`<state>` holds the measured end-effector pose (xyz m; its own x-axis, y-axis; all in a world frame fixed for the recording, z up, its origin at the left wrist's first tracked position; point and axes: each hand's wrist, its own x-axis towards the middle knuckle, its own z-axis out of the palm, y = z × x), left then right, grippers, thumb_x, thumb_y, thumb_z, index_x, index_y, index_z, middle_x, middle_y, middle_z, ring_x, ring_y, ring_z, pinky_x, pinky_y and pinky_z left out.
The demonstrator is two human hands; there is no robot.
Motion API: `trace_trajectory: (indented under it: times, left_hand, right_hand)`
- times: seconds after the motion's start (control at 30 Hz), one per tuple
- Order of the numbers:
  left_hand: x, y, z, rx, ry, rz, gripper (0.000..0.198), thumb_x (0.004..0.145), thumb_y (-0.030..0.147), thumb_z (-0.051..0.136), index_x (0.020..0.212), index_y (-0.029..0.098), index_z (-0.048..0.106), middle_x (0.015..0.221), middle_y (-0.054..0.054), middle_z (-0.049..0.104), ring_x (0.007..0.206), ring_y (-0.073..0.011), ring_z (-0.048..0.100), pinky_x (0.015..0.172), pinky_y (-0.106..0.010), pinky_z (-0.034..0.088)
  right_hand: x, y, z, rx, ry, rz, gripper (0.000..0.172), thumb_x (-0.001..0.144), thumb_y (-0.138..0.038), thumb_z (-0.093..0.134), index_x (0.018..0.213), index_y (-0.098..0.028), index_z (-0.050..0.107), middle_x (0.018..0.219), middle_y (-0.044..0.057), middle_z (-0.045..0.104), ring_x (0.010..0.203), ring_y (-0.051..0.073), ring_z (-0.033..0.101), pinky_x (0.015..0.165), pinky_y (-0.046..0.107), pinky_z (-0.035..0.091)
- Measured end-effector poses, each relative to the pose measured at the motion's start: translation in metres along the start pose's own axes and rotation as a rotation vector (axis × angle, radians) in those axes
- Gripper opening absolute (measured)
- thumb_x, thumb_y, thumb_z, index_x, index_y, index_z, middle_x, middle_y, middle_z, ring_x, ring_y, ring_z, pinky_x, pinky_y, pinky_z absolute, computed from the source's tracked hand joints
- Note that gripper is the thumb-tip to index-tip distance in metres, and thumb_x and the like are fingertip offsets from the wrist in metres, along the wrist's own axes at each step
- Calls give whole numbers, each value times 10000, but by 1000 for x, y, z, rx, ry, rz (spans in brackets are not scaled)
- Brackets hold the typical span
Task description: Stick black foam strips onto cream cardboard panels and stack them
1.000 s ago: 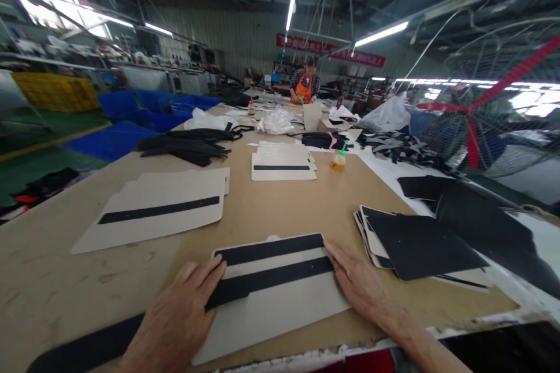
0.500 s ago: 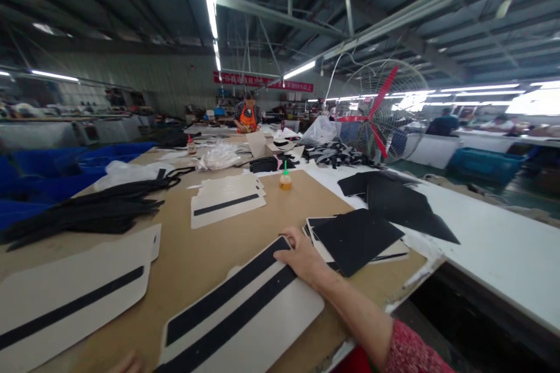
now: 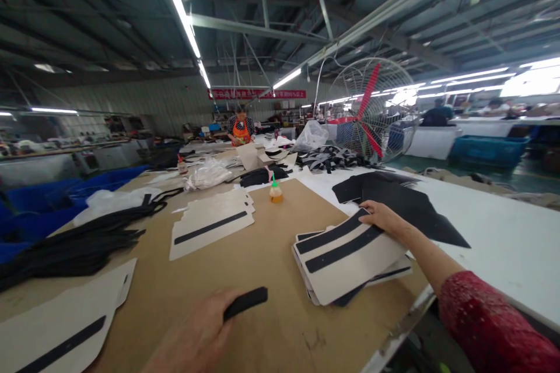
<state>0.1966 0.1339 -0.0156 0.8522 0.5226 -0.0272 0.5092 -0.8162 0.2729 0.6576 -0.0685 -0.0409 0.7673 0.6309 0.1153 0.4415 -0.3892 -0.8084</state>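
Clamping left hand [image 3: 196, 335] holds black strip [image 3: 245, 302]; right hand [image 3: 384, 218] touches striped panel [image 3: 350, 256], grip unclear.

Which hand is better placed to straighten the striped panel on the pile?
Likely right: the right hand touches the striped panel at its far corner; the left hand grips a black strip, apart from it.

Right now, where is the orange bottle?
In the head view, the bottle stands mid-table at the far edge of the brown board, right of the cream panel stack.
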Motion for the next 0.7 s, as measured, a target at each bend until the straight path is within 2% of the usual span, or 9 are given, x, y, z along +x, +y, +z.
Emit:
trace_trajectory:
  times: [0.07,0.13,0.2,0.3,0.4,0.5,0.6,0.7]
  left_hand:
    - [36,34,-2,-25,-26,54,318,877,279,475,1114,328,680,1105,0,713,1044,-212,653,933,-332,480]
    - [70,54,4,-80,-29,109,287,862,410,535,1078,299,688,1149,-19,692,1074,-243,637,934,-347,478]
    - [101,63,16,-159,-38,136,506,740,538,675,1179,288,649,1348,-37,593,1226,-291,553,1032,-376,429]
    - [146,66,36,-248,-63,136,1021,547,631,793,1415,214,455,1551,-104,355,1401,-328,360,1161,-396,297]
    - [179,70,53,-274,-63,145,1196,538,639,791,1496,128,291,1584,-154,260,1441,-319,285,1185,-383,247]
    - [194,73,62,-283,-89,143,1149,554,663,768,1461,94,349,1517,-193,380,1371,-340,396,1141,-403,322]
    - [196,71,64,-301,-129,185,915,603,688,725,1336,180,521,1336,-102,599,1189,-292,574,1006,-346,454]
    - [200,67,59,-295,-133,204,776,648,693,684,1244,204,598,1224,-66,667,1088,-270,624,923,-322,485]
  right_hand:
    - [3,18,-3,-111,85,8,407,688,-246,724,1078,-156,653,986,91,714,923,236,661,879,337,483]
    - [-1,35,-7,-209,168,27,399,759,-327,682,1104,-127,661,1060,147,694,1030,279,631,967,379,425]
    - [-12,48,-10,-280,214,53,400,857,-392,562,1099,-91,666,1070,201,687,1074,314,623,987,414,403]
    - [-36,61,-9,-332,204,68,442,928,-416,418,1070,-90,680,1073,222,696,1079,332,640,973,424,416]
    - [-56,63,-4,-340,165,48,445,944,-412,367,1096,-133,678,1125,184,702,1118,314,633,975,395,427]
    - [-69,59,-2,-344,142,32,474,955,-453,315,1090,-178,677,1118,151,712,1142,302,621,965,383,438]
    - [-86,58,-3,-417,136,6,496,955,-479,277,1038,-203,682,1091,142,714,1113,311,624,970,413,433]
    - [-117,53,0,-548,350,-65,466,920,-472,345,1070,-164,661,1189,181,657,1180,351,553,1029,499,384]
